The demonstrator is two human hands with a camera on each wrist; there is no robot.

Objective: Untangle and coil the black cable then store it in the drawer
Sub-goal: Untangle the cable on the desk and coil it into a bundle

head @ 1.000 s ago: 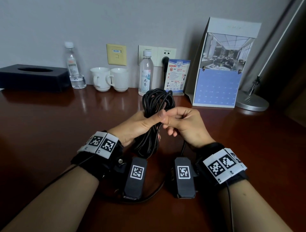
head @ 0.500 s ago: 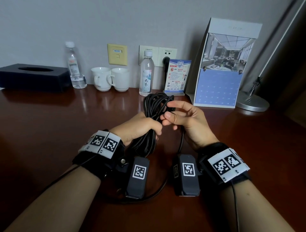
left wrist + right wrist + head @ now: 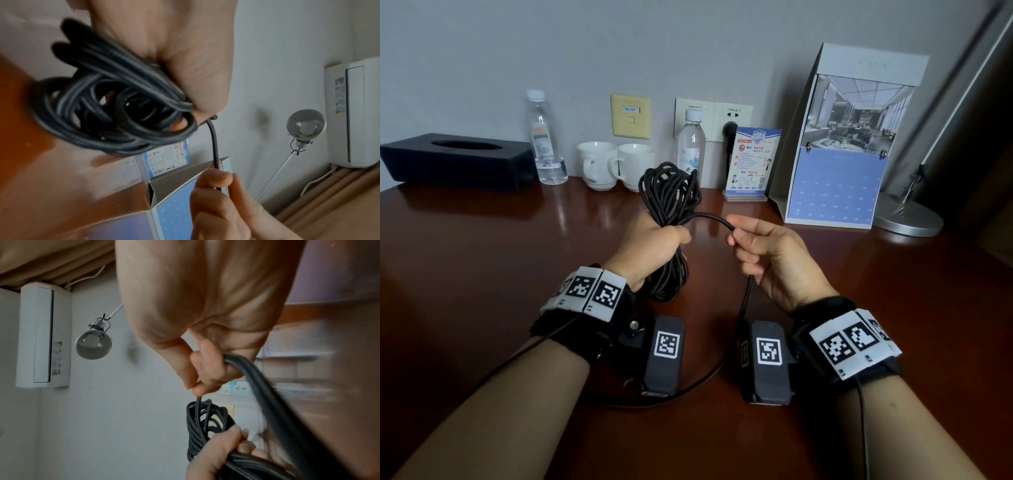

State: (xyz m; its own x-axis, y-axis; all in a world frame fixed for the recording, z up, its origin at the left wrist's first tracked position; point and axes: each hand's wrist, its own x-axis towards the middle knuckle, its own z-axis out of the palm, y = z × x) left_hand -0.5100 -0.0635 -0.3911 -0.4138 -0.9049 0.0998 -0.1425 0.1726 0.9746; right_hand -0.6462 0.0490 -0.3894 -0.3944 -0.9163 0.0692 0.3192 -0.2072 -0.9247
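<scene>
Wooden desk (image 3: pixel 482 274), bare at frame left and right. At frame centre, black cable (image 3: pixel 669 205) coil, long axis upright, clenched in left hand (image 3: pixel 650 246); right hand (image 3: pixel 774 253) pinches its loose strand.

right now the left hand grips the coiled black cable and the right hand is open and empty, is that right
Not quite. The left hand does grip the coiled black cable, but the right hand is not empty: it pinches the loose black strand running out of the coil, as the head view shows.

Black cable (image 3: pixel 669 192), reddish-brown desk (image 3: pixel 482 257)
</scene>
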